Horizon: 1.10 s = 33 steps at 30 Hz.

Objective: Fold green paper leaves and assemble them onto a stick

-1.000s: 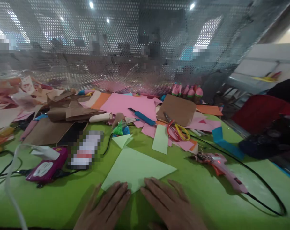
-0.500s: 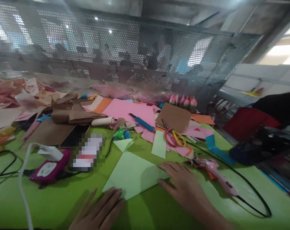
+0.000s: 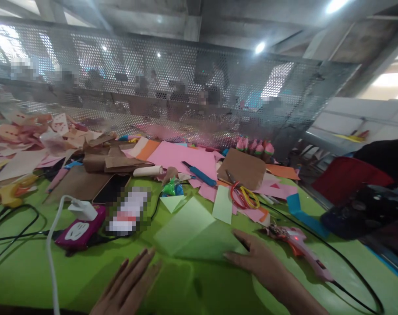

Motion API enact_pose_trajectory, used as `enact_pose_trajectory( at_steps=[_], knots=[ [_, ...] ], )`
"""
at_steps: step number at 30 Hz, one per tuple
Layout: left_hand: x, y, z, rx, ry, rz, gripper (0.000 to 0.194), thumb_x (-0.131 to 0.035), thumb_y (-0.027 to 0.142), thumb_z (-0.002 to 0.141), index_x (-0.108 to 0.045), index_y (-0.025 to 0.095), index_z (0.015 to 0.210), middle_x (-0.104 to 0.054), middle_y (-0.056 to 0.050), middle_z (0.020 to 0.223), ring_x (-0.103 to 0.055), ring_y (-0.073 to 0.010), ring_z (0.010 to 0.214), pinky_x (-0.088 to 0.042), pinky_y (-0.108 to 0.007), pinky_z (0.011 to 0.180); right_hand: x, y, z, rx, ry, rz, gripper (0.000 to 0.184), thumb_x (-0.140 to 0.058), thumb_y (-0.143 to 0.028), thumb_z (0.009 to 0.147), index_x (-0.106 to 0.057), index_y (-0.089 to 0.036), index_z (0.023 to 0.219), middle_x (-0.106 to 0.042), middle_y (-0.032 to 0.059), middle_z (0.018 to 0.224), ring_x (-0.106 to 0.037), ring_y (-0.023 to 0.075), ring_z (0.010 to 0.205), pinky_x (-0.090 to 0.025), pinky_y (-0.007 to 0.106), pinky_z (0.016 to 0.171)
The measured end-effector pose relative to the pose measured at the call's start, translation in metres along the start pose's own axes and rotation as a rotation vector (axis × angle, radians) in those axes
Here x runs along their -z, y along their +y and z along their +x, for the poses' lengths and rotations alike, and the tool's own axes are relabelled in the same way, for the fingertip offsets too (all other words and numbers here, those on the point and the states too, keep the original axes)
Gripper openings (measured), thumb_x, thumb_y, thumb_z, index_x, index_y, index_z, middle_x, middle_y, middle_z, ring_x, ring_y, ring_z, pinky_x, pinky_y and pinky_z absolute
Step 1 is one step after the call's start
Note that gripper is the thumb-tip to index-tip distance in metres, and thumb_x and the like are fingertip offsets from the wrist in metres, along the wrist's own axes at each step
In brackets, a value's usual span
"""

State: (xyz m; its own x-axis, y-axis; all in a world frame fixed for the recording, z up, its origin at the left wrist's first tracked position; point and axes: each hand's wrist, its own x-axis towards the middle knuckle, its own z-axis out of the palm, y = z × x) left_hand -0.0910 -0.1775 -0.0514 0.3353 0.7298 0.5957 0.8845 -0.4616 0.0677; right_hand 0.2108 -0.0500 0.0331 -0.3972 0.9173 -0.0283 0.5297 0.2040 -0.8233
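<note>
A sheet of light green paper [image 3: 194, 234] lies on the green table in front of me, a crease running across it and its near part blurred. My right hand [image 3: 253, 253] has its thumb and bent fingers around the sheet's right corner. With fingers stretched out, my left hand [image 3: 129, 280] hovers by the near left side of the sheet, apart from it and holding nothing. Just beyond the sheet are a small folded green piece [image 3: 172, 203] and a light green strip [image 3: 223, 205].
To the right lies a pink glue gun [image 3: 307, 253] with a black cord. Red-handled scissors [image 3: 237, 194], a blue cutter knife [image 3: 202, 175] and paper scraps lie at the back. A purple power strip [image 3: 82, 227] with a white plug and a phone [image 3: 128, 212] are on the left.
The sheet's near part has shifted and its crease shows more. My left hand has come off the sheet's near left corner. My right hand keeps at the right corner. The view has tilted up slightly.
</note>
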Motion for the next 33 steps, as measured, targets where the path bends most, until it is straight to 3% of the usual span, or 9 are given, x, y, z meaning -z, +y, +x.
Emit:
enact_pose_trajectory(
  at_steps=[3,7,10,15,18,21,24,28,33],
  knots=[
    [0.002,0.004,0.021,0.45,0.047,-0.468,0.07,-0.056,0.028,0.086,-0.023,0.03,0.147,-0.036,-0.004,0.15,-0.04,-0.025,0.133,-0.042,-0.036,0.104,0.003,-0.004,-0.004,-0.145,0.084,0.477,0.046,-0.074,-0.035,0.07,-0.065,-0.017,0.111,-0.073,0.0083,0.101,-0.068,0.0302,0.092,-0.053,0.041,0.08],
    [-0.007,0.024,0.074,0.856,0.102,-1.291,0.065,-0.061,0.041,0.084,-0.036,0.028,0.142,-0.051,-0.01,0.14,-0.05,-0.0286,0.125,-0.047,-0.043,0.098,-0.009,-0.007,-0.005,-0.178,0.132,0.841,0.051,-0.079,-0.031,0.067,-0.063,-0.018,0.114,-0.074,0.0099,0.102,-0.068,0.029,0.09,-0.051,0.042,0.083],
    [-0.022,0.044,0.112,0.96,0.088,-1.666,0.066,-0.073,0.05,0.07,-0.057,0.019,0.126,-0.066,-0.015,0.121,-0.061,-0.0308,0.11,-0.049,-0.042,0.092,-0.031,-0.002,-0.005,-0.174,0.2,0.891,0.048,-0.081,-0.032,0.063,-0.067,-0.016,0.106,-0.074,0.0097,0.095,-0.068,0.0299,0.087,-0.051,0.042,0.08],
    [-0.034,0.051,0.142,1.09,0.033,-1.716,0.043,-0.076,0.05,0.065,-0.071,0.013,0.087,-0.075,-0.01,0.083,-0.069,-0.0252,0.077,-0.052,-0.037,0.076,-0.045,0.015,-0.004,-0.04,0.177,0.898,0.05,-0.084,-0.035,0.056,-0.067,-0.019,0.1,-0.072,0.0074,0.095,-0.065,0.0287,0.09,-0.049,0.039,0.081],
    [-0.026,0.038,0.147,1.028,-0.076,-1.612,0.039,-0.074,0.047,0.067,-0.07,0.013,0.086,-0.074,-0.007,0.08,-0.067,-0.0226,0.076,-0.05,-0.032,0.072,-0.022,0.014,-0.005,0.015,0.165,0.823,0.048,-0.078,-0.039,0.067,-0.062,-0.024,0.11,-0.069,0.0045,0.095,-0.063,0.0238,0.085,-0.049,0.035,0.074],
    [-0.014,0.024,0.151,0.804,-0.341,-1.56,0.034,-0.07,0.041,0.072,-0.069,0.015,0.095,-0.074,-0.005,0.085,-0.066,-0.0228,0.084,-0.049,-0.031,0.076,0.005,0.005,-0.005,0.024,0.222,0.691,0.041,-0.059,-0.037,0.085,-0.054,-0.026,0.125,-0.064,0.0064,0.11,-0.059,0.023,0.097,-0.047,0.035,0.081],
    [-0.006,0.015,0.156,0.582,-0.581,-1.38,0.03,-0.065,0.034,0.077,-0.068,0.017,0.101,-0.072,-0.004,0.097,-0.064,-0.024,0.09,-0.049,-0.032,0.077,0.019,0.002,-0.006,0.08,0.23,0.466,0.036,-0.049,-0.034,0.091,-0.053,-0.027,0.127,-0.063,0.0068,0.114,-0.058,0.022,0.099,-0.048,0.035,0.084],
    [-0.004,0.007,0.162,0.397,-0.751,-1.3,0.035,-0.063,0.026,0.076,-0.064,0.023,0.111,-0.069,-0.001,0.108,-0.061,-0.0238,0.1,-0.046,-0.032,0.084,0.021,0.015,-0.01,0.283,0.261,-0.041,0.041,-0.044,-0.018,0.09,-0.056,-0.032,0.126,-0.054,0.0057,0.131,-0.057,0.0221,0.107,-0.046,0.039,0.092],
    [-0.012,0.005,0.171,0.313,-1.026,-1.262,0.032,-0.063,0.028,0.075,-0.065,0.021,0.106,-0.07,0.0,0.101,-0.063,-0.0222,0.092,-0.048,-0.029,0.076,0.024,0.028,-0.02,0.502,0.235,-0.742,0.079,-0.039,0.007,0.071,-0.049,-0.041,0.132,-0.035,-0.0003,0.15,-0.038,0.0267,0.132,-0.035,0.051,0.102]
  ],
)
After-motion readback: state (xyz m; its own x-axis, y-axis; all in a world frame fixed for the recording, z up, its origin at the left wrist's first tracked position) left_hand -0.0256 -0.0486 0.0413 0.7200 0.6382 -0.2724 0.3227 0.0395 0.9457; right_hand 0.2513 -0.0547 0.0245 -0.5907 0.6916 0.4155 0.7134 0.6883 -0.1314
